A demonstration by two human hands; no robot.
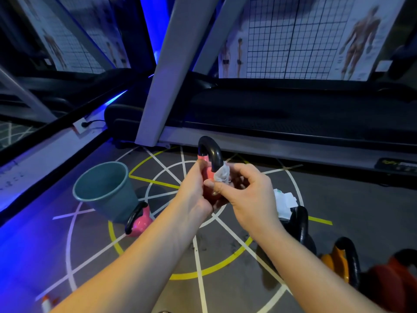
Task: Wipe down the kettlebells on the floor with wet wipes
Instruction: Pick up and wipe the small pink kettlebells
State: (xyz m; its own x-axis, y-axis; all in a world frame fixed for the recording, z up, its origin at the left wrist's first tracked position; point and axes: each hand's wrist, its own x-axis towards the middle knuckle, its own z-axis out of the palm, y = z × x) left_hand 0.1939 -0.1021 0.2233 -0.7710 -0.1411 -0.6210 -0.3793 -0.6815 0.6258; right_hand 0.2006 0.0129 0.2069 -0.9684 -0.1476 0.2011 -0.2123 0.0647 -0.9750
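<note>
Pink in the body and black in the handle, the kettlebell (211,154) is up off the floor (225,256) in front of you, handle pointing upward. Your left hand (195,193) holds it from the left, fingers curled round the pink body. Your right hand (246,195) pinches a crumpled white wipe (222,174) between thumb and fingertips. It presses the wipe against the spot where the right end of the handle meets the body.

To your left, a grey-green bucket (90,195) stands upright on the floor, its mouth open toward you. Only its bare inner wall shows inside. A second pink kettlebell (141,221) sits right against the bucket's near side, black handle leaning left.

To your right, a white pack of wipes (283,203) lies on the floor, partly hidden behind your right hand. Something white sticks out of it, either a flap or a sheet. Just in front of it stands a black kettlebell (301,222). An orange kettlebell (336,260) comes next, with a red kettlebell (390,281) at the frame's edge.

Beyond your hands, a treadmill (282,114) runs along the far side of the marked floor.
</note>
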